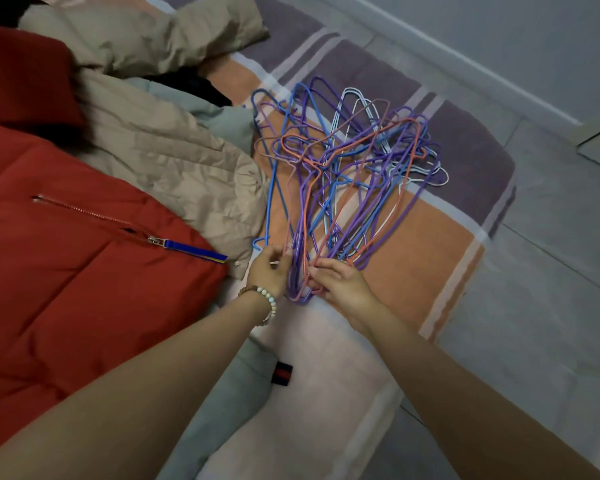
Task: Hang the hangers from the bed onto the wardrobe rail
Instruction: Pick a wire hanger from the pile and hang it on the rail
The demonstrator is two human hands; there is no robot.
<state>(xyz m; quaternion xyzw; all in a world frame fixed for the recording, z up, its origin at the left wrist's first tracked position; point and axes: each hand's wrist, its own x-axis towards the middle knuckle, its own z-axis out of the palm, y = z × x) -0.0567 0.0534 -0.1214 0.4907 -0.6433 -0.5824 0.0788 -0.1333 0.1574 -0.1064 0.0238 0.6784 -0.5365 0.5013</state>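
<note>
Hangers, a whole tangle of thin coated-wire ones in purple, blue, salmon pink and white, are lying in a messy fan on the bed, right on the orange and mauve striped sheet near the edge. The hooks mostly point away, and the narrow shoulder ends bunch together at the near side. Both hands are at that near end: the left hand has its fingers curled in, pinching wires at the left side of the bunch, and the right hand is hooked round a few pink and purple loops. There's a chunky bead bracelet on the left wrist. Beside the pile sit a crinkly beige puffer jacket and a smooth quilted red jacket with a metal zip. Grey tiled floor is on the right.
</note>
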